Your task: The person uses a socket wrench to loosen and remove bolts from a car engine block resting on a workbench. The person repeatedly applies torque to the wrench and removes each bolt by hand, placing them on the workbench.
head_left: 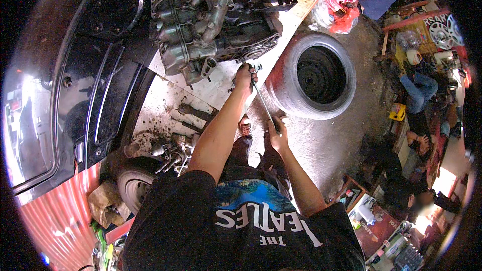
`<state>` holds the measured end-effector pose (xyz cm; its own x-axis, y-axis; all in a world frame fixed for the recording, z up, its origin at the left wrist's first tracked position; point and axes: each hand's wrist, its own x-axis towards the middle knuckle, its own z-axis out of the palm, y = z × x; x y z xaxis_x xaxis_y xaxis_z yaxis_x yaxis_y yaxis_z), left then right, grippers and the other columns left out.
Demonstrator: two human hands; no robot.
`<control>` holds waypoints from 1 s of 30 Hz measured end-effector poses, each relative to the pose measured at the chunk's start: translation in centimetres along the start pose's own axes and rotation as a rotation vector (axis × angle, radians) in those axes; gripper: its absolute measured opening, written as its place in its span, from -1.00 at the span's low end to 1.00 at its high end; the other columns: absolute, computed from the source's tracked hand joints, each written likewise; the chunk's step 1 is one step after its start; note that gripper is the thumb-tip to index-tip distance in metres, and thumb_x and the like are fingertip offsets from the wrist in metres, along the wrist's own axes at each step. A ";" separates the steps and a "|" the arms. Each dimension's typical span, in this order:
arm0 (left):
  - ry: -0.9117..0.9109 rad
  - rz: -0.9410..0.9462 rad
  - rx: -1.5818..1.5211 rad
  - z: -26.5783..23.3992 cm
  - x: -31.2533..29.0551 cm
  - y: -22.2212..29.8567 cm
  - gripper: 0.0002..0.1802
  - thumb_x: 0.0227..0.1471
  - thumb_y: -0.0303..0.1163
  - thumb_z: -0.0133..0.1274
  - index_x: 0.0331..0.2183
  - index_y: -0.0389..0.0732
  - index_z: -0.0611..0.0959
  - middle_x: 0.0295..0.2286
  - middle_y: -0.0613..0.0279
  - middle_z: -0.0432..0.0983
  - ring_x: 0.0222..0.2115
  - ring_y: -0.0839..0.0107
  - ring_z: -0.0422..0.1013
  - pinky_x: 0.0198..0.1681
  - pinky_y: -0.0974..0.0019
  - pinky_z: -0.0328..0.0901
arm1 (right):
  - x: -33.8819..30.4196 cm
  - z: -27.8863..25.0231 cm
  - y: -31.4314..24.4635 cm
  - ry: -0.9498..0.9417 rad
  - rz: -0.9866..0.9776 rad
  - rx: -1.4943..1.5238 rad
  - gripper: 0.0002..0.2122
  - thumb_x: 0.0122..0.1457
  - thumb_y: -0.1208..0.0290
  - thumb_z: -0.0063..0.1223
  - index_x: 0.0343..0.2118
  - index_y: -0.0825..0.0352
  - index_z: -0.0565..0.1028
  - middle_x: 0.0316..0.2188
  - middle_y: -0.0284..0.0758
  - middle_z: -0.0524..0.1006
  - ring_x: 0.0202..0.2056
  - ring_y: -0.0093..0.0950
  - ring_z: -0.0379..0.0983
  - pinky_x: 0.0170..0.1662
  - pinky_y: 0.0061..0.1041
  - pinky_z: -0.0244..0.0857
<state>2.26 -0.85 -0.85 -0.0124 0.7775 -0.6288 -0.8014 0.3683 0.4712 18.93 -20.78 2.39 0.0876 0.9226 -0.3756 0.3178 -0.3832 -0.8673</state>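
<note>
A large, greasy engine (pixel 201 30) lies on a pale board at the upper middle. At its near edge my left hand (pixel 244 77) is closed around the upper end of a long, thin metal bar (pixel 262 99). That end is hidden by my fingers, and I cannot tell whether it fits onto a bolt. My right hand (pixel 277 134) is wrapped round the bar's lower end, closer to my body. The bar slants down to the right between the two hands.
A tyre (pixel 329 110) stands just right of my hands. Dark vehicle panels (pixel 113 70) rise at the left, with greasy metal parts (pixel 175 153) on the dirty board. People sit at the far right beside cluttered shelves; a yellow container (pixel 397 112) is there.
</note>
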 end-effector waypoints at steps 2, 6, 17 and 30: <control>-0.008 -0.010 -0.002 0.4 0.0 -0.3 -0.80 0.29 -0.21 -0.22 -0.38 -0.04 0.34 -0.60 0.41 0.23 -0.68 0.54 0.12 -0.63 0.41 0.12 | 0.4 -0.5 0.4 -0.026 -0.057 -0.093 -0.58 0.28 0.19 -0.08 0.00 0.49 0.40 -0.39 -0.11 0.54 -0.28 -0.27 0.48 -0.11 -0.42 0.32; 0.047 -0.012 0.033 0.5 -0.2 0.0 -0.81 0.28 -0.23 -0.22 -0.38 -0.05 0.34 -0.61 0.40 0.25 -0.68 0.53 0.14 -0.62 0.39 0.13 | 0.0 -1.8 -2.8 -0.101 -0.055 -0.111 -0.61 0.28 0.19 -0.09 -0.12 0.51 0.43 -0.46 -0.11 0.53 -0.34 -0.27 0.49 -0.19 -0.41 0.31; 0.001 -0.069 -0.079 0.1 -0.6 0.6 -0.89 0.23 -0.27 -0.14 -0.34 -0.05 0.40 -0.58 0.38 0.26 -0.67 0.51 0.15 -0.65 0.42 0.10 | 1.9 3.7 8.4 0.352 -0.001 0.044 -0.62 0.33 0.18 -0.25 -0.14 0.41 0.50 -0.20 -0.06 0.49 -0.14 -0.22 0.35 0.03 -0.23 0.19; 0.078 0.012 0.103 1.8 -0.9 -0.7 -0.80 0.22 -0.17 -0.08 -0.39 -0.02 0.38 -0.59 0.42 0.22 -0.69 0.59 0.11 -0.68 0.47 0.08 | 3.1 2.5 8.7 0.150 0.277 0.818 -0.75 0.31 0.27 -0.16 -0.20 0.33 0.49 -0.33 -0.38 0.47 -0.31 -0.52 0.37 -0.17 -0.47 0.28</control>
<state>3.91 -0.91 0.48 -0.0713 0.7415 -0.6671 -0.7352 0.4129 0.5375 19.59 -21.35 -7.12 0.2030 0.7658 -0.6102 -0.5048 -0.4521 -0.7354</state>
